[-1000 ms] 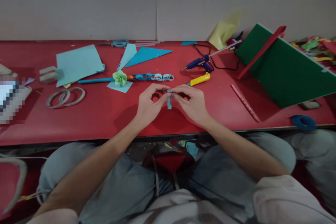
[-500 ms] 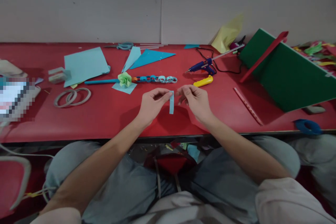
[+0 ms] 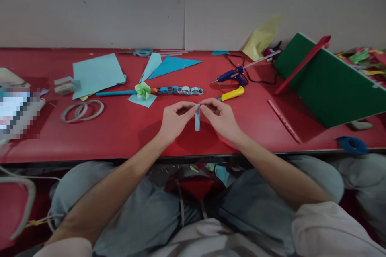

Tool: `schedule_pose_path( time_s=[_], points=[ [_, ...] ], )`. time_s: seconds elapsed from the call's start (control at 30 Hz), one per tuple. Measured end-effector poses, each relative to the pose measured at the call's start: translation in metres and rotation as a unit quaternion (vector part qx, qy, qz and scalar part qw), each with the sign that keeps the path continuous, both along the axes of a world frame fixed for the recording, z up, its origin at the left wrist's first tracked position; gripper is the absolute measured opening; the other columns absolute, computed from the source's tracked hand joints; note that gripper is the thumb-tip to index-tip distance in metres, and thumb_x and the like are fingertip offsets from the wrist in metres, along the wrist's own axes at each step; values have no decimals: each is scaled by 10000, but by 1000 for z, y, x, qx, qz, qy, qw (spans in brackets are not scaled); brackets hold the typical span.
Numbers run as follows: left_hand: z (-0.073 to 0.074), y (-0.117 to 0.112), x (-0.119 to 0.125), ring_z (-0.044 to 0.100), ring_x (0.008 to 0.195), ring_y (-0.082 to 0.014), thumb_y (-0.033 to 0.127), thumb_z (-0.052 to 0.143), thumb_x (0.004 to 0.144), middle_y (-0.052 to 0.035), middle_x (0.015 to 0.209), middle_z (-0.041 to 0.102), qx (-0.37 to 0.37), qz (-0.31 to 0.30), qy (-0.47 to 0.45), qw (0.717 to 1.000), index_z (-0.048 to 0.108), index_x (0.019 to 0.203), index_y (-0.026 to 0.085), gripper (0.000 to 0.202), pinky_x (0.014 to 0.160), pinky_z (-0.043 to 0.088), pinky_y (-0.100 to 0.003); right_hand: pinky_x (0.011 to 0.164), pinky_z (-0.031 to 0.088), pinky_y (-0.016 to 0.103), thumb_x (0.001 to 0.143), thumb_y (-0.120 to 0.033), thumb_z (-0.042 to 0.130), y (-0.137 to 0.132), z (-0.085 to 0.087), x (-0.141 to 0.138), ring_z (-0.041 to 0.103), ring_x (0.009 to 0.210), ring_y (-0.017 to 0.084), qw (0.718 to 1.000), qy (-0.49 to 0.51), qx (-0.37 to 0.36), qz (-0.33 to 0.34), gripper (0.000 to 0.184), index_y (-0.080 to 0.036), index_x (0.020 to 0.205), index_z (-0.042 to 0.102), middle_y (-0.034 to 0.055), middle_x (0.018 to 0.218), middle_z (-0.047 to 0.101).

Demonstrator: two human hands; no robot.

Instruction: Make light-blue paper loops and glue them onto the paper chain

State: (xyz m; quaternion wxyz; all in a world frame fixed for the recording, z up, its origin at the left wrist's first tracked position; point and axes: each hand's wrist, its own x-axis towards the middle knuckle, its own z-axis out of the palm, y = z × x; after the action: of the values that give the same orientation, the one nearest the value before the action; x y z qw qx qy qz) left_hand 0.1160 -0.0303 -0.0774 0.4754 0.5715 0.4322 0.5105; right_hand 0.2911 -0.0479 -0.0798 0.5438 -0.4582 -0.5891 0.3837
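A narrow light blue paper strip [image 3: 197,122] hangs down between my two hands, above the red tabletop near its front edge. My left hand [image 3: 178,119] pinches the top of the strip between thumb and fingers. From the other side, my right hand [image 3: 219,115] is closed on the same top end, fingertips meeting those of the left. The very end of the strip is hidden by the fingertips. Just beyond the hands lies a paper chain [image 3: 177,90] of blue and pale links, joined to a blue stick with a green paper flower [image 3: 142,91].
Behind my right hand lie a yellow cutter [image 3: 233,94] and a blue glue gun [image 3: 230,75]. A green board [image 3: 328,84] leans at the right, near a pink strip [image 3: 284,121]. Tape rings [image 3: 74,112], light blue paper [image 3: 98,74] and scissors [image 3: 143,52] are on the left.
My right hand has moved left and its fingers have closed on the top of the paper strip. The left hand keeps its hold in the same place.
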Motion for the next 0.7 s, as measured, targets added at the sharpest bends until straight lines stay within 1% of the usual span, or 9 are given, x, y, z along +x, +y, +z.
schedule_pose_path(
  time_s=[0.07,0.17,0.27,0.37,0.5,0.6,0.7],
  points=[
    [0,0,0,751,827,-206,467,888,757,-66,873,821,4,-5,6,1000,830,865,188,305,789,639,-344,670,503,294,875,-391,740,-1,0,-1,676,782,151,1000,-21,3,-16,191,-207,924,753,38,898,776],
    [0,-1,0,756,821,-207,470,882,765,-67,871,821,-1,-12,-6,1000,826,874,183,313,788,643,-348,652,492,294,872,-362,735,-4,4,-2,662,740,143,999,-32,14,-37,155,-208,883,747,29,861,773],
    [0,-2,0,755,830,-205,473,879,769,-70,880,816,-5,-24,-18,1000,812,870,178,319,808,639,-352,625,478,282,870,-337,721,-6,7,-4,637,709,134,999,-19,25,-34,127,-211,853,714,10,809,737],
    [-1,-4,2,728,822,-183,466,861,786,-64,878,795,12,-37,-7,999,790,871,174,312,784,613,-319,605,465,275,862,-302,703,-9,7,-6,595,668,122,999,-11,31,-29,95,-211,845,679,-9,759,681],
    [0,-6,3,689,784,-155,467,846,800,-41,836,757,39,-39,-12,998,762,849,176,306,731,580,-275,621,474,275,860,-294,692,-11,5,-9,596,691,123,999,-1,28,-22,90,-214,857,651,-11,778,658],
    [4,-6,0,678,750,-146,484,872,778,-37,810,758,48,-41,-4,998,769,825,177,327,722,576,-269,648,491,278,891,-312,676,-11,4,-9,618,739,131,1000,13,28,-2,98,-219,883,646,-5,812,663],
    [8,-7,-4,688,741,-154,481,883,783,-47,805,779,52,-43,9,998,795,823,178,318,718,577,-274,652,484,280,917,-321,671,-11,4,-8,614,751,133,999,13,36,11,100,-226,899,649,-4,822,665]
  ],
)
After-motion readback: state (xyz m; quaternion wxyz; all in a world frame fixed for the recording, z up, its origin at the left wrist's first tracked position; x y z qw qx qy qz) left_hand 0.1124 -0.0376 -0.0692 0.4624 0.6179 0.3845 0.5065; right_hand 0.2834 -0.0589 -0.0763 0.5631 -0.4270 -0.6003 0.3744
